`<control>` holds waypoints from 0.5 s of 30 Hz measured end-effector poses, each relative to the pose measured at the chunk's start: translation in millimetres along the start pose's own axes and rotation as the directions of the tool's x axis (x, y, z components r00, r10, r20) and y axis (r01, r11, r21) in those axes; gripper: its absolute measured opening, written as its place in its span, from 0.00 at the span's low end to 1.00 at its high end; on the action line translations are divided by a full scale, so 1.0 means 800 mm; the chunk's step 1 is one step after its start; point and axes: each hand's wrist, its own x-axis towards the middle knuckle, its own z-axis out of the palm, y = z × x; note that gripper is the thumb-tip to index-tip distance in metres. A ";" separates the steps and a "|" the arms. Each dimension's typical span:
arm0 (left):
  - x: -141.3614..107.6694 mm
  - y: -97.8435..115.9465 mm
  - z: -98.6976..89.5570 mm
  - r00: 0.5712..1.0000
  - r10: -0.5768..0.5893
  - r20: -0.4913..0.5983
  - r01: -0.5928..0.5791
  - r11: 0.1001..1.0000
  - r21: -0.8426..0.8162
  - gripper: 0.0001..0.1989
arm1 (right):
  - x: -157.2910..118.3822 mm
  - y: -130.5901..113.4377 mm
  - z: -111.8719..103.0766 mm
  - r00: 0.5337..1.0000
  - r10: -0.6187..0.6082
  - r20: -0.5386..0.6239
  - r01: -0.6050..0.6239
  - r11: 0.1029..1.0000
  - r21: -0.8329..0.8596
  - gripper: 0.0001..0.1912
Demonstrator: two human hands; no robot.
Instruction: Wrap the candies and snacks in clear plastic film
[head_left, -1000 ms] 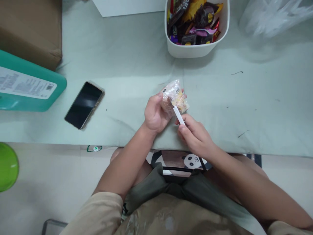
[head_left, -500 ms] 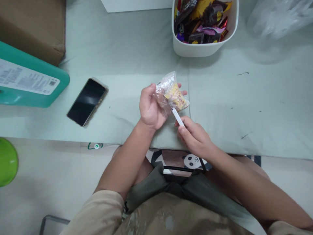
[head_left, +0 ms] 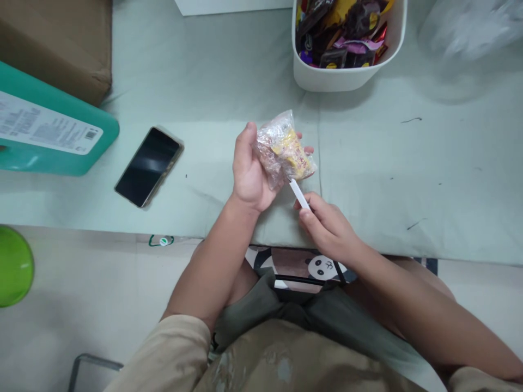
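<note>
My left hand (head_left: 253,174) holds a clear plastic bag (head_left: 273,142) on its palm, thumb up on one side and fingertips showing past the far side. A yellow printed snack packet (head_left: 295,155) shows within or against the crinkled plastic; which of the two I cannot tell. In my right hand (head_left: 327,220) is a slim white handle (head_left: 300,195), perhaps of a small cutter, gripped between thumb and fingers. Its tip meets the lower edge of the bag. Any blade at the tip is too small to make out.
A white bin (head_left: 347,79) of wrapped snacks stands at the back. Left lie a phone (head_left: 149,166), a green container (head_left: 57,128) with a label, and a cardboard box (head_left: 57,43). Clear plastic (head_left: 474,32) sits at the back right. The table's front edge crosses above my lap.
The bag and packet have turned slightly in my left hand, whose thumb has risen a little. The white handle still touches the bag's lower edge. The whole view has shifted slightly.
</note>
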 end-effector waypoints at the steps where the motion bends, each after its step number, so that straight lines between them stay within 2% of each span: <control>1: 0.000 0.001 -0.001 1.000 0.001 -0.004 -0.001 1.000 -0.001 0.33 | 0.000 0.000 0.000 1.000 0.001 0.001 -0.001 1.000 -0.002 0.13; 15: 0.000 0.015 -0.010 0.998 0.058 -0.010 -0.058 0.997 -0.048 0.35 | 0.000 -0.003 0.001 1.000 -0.001 -0.004 0.001 0.999 -0.046 0.13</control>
